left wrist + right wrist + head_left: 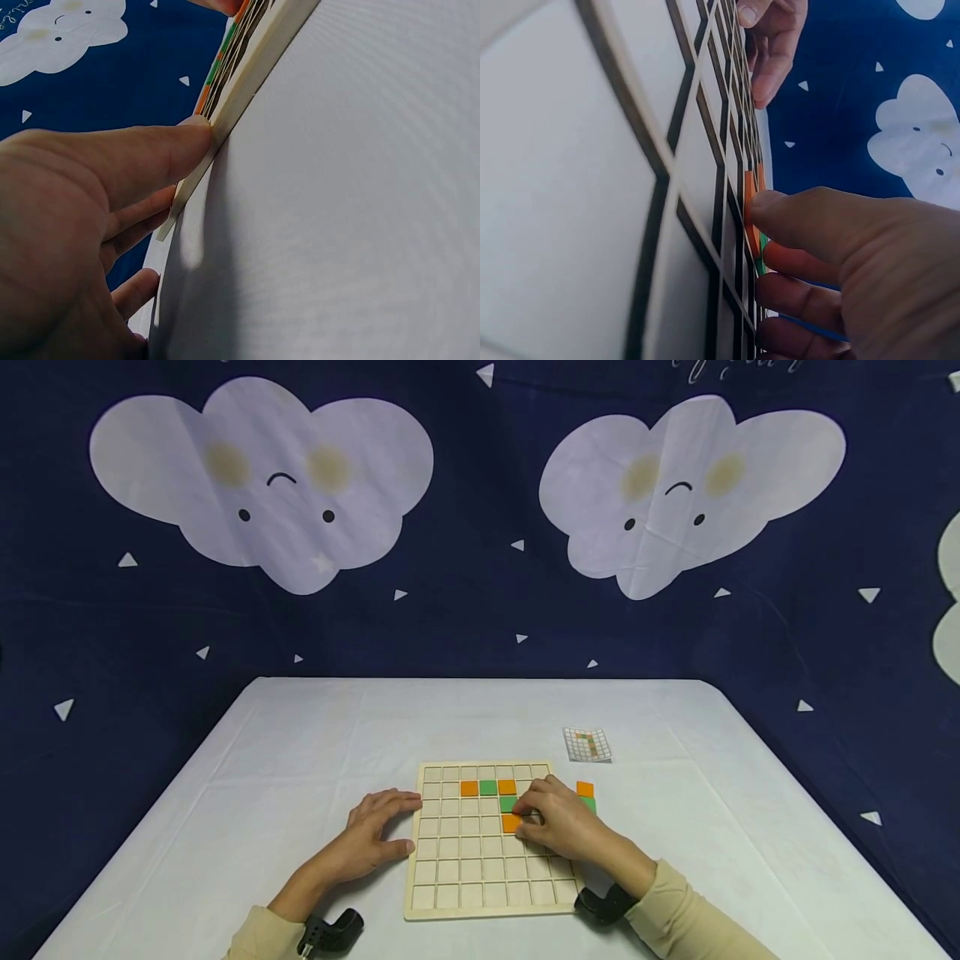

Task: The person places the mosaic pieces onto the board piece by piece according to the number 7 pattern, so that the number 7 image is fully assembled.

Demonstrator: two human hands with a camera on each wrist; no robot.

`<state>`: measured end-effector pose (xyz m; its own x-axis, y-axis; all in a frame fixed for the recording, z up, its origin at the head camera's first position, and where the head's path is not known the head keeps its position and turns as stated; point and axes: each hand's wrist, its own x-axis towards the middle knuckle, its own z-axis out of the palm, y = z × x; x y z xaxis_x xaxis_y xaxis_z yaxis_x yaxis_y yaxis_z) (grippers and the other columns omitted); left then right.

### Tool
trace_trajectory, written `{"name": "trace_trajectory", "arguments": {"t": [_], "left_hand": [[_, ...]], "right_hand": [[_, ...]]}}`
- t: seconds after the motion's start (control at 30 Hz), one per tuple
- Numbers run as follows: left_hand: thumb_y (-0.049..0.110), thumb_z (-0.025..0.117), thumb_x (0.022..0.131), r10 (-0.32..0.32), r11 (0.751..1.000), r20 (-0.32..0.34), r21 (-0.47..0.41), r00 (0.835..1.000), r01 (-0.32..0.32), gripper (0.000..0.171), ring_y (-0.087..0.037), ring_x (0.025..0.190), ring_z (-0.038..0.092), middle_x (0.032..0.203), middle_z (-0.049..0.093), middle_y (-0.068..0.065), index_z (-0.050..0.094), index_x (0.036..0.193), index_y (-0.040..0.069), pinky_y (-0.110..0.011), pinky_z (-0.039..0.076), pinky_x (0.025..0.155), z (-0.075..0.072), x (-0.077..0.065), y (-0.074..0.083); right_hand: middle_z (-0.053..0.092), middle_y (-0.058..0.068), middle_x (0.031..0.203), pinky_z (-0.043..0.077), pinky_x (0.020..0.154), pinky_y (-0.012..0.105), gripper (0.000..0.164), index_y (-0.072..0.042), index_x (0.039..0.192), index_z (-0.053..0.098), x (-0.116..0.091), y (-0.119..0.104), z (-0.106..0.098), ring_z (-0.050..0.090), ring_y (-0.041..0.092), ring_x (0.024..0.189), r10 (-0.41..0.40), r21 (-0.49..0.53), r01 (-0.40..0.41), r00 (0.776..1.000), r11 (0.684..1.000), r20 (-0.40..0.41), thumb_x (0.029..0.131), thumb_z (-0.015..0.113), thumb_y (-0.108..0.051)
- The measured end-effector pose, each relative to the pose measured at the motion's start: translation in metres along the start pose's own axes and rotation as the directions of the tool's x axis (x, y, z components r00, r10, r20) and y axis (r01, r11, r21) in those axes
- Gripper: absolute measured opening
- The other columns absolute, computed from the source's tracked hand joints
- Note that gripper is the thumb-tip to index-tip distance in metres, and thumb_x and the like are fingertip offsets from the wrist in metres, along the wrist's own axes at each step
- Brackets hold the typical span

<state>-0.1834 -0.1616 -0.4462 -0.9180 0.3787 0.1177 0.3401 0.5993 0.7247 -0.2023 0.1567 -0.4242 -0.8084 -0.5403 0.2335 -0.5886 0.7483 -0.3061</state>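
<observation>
A light wooden grid board (450,870) lies on the white table. My left hand (363,839) rests against its left edge, thumb and fingers spread; in the left wrist view the thumb (169,154) touches the board's side. At the board's right half, my right hand (566,822) pinches an orange square tile (511,823) at its right side, in the third row of tiles. In the right wrist view the thumb (780,214) lies on that tile, fingers curled beside it. Above it sit a green tile (507,804) and a row of orange, green (488,787) and orange tiles.
Right of the board lie a loose orange tile (585,789) and a green one (589,804), the green partly hidden by my right hand. A small pattern card (587,745) lies farther back. A dark blue cloud-print cloth (480,610) hangs behind the table.
</observation>
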Motion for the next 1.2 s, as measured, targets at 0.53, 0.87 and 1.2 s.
{"name": "trace_trajectory", "arguments": {"t": [0.53, 0.87, 1.2], "left_hand": [[0.02, 0.074, 0.077, -0.003, 1.0, 0.005, -0.003, 1.0, 0.003, 0.053, -0.033, 0.136, 0.027, 0.14, 0.049, -0.006, 0.057, 0.127, 0.012, -0.055, 0.01, 0.106, 0.0, 0.0, -0.001], [0.021, 0.075, 0.077, -0.015, 1.0, 0.005, -0.006, 1.0, 0.015, 0.054, -0.033, 0.137, 0.027, 0.141, 0.048, -0.006, 0.057, 0.127, 0.012, -0.056, 0.009, 0.107, 0.0, 0.0, -0.001], [0.02, 0.074, 0.077, -0.004, 1.0, 0.004, -0.008, 1.0, 0.004, 0.054, -0.034, 0.136, 0.027, 0.141, 0.048, -0.006, 0.057, 0.127, 0.011, -0.057, 0.009, 0.107, 0.0, 0.0, -0.001]], "right_hand": [[0.062, -0.011, 0.094, 0.042, 0.071, 0.024, 0.023, -0.016, 0.097, 0.071, -0.007, 0.007, -0.012, 0.045, 0.005, 0.084, 0.091, 0.004, -0.091, 0.994, 0.996, -0.056, 0.077, 0.075, -0.026], [0.06, -0.01, 0.089, 0.042, 0.07, 0.025, 0.022, -0.015, 0.095, 0.071, -0.017, 0.021, -0.016, 0.045, 0.004, 0.083, 0.121, -0.007, -0.122, 0.987, 0.992, -0.102, 0.076, 0.076, -0.026], [0.06, -0.011, 0.089, 0.042, 0.07, 0.025, 0.023, -0.016, 0.096, 0.071, -0.027, 0.032, -0.019, 0.046, 0.004, 0.082, 0.161, -0.013, -0.164, 0.978, 0.986, -0.13, 0.075, 0.077, -0.023]]}}
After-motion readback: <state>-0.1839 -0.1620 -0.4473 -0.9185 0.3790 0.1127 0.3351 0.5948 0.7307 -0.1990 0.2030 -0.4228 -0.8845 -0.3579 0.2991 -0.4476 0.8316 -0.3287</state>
